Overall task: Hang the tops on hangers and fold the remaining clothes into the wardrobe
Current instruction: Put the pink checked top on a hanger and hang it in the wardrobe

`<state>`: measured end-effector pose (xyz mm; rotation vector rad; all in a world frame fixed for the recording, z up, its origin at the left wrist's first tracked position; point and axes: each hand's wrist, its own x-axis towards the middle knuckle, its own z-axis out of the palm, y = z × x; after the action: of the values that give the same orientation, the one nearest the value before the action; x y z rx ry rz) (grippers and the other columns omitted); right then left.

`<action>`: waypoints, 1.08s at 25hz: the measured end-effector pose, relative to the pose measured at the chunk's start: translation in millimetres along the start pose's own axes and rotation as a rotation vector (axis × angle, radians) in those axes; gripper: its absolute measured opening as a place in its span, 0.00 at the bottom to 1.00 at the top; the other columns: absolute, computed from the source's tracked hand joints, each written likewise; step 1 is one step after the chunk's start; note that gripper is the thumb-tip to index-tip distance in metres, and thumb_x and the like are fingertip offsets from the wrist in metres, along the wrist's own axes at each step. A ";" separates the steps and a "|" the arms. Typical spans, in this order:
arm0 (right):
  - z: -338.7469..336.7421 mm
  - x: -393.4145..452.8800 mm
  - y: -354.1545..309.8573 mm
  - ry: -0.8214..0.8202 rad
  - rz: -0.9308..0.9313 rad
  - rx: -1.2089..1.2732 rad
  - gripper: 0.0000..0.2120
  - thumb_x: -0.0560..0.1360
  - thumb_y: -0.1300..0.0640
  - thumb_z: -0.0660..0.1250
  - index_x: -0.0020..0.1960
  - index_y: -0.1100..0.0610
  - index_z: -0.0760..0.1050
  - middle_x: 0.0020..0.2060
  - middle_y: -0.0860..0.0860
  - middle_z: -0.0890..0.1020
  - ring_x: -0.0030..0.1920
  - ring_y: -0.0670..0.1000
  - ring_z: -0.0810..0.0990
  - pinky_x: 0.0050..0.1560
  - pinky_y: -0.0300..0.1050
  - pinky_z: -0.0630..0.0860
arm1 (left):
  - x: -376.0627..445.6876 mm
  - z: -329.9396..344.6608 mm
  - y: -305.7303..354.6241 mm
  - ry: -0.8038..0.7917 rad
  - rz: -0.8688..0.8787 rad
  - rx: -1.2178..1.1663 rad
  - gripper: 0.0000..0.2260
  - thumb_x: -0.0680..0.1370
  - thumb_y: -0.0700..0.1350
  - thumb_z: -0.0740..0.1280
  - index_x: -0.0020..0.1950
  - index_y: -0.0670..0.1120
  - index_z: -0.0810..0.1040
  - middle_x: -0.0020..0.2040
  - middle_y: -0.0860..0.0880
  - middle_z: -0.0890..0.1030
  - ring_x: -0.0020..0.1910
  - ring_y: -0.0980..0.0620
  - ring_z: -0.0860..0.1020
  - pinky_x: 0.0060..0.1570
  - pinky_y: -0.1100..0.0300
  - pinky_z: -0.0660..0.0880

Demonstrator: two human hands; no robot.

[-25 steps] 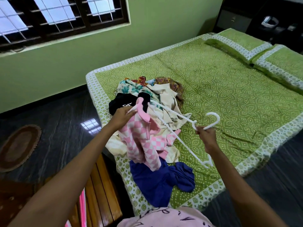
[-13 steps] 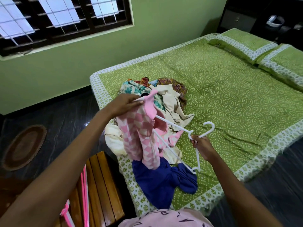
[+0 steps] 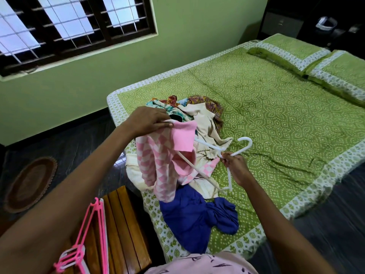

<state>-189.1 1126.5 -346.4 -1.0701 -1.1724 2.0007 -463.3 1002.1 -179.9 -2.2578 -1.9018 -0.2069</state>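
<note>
smooth white plastic hanger (image 3: pixel 209 171), soft pink checked cloth top (image 3: pixel 158 163), glossy dark floor (image 3: pixel 83 135).

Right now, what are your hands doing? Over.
Left hand grips pink checked top. Right hand holds white hanger, half inside top. Clothes pile underneath.

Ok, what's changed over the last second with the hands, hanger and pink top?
The left hand has lifted the pink top up off the pile. The right hand has swung the white hanger nearer it. Both grips are unchanged, and the blue garment hasn't moved.
</note>
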 end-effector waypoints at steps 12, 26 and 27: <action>43.0 -1.5 -39.0 -0.059 -0.250 -0.243 0.15 0.77 0.65 0.63 0.32 0.61 0.74 0.27 0.56 0.72 0.30 0.50 0.63 0.31 0.42 0.60 | 6.4 -12.5 18.0 -0.063 -0.198 0.164 0.19 0.79 0.57 0.60 0.49 0.44 0.81 0.37 0.40 0.78 0.39 0.42 0.78 0.27 0.63 0.51; 37.6 3.1 -46.7 -0.070 -0.260 -0.297 0.14 0.77 0.64 0.63 0.32 0.60 0.75 0.23 0.47 0.72 0.28 0.48 0.63 0.31 0.41 0.61 | -5.1 -7.8 3.4 -0.142 -0.371 0.334 0.17 0.81 0.55 0.55 0.53 0.44 0.76 0.45 0.41 0.81 0.45 0.41 0.79 0.35 0.57 0.63; 36.4 2.6 -47.5 -0.086 -0.271 -0.319 0.15 0.77 0.64 0.63 0.32 0.60 0.75 0.23 0.47 0.72 0.28 0.48 0.63 0.31 0.41 0.60 | -5.2 -6.5 6.7 -0.122 -0.339 0.313 0.17 0.81 0.55 0.55 0.52 0.44 0.76 0.43 0.41 0.81 0.42 0.41 0.79 0.33 0.58 0.61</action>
<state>-217.7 1134.3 -294.4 -0.9192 -1.6299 1.7014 -457.6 994.5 -175.1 -1.7780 -2.1929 0.1786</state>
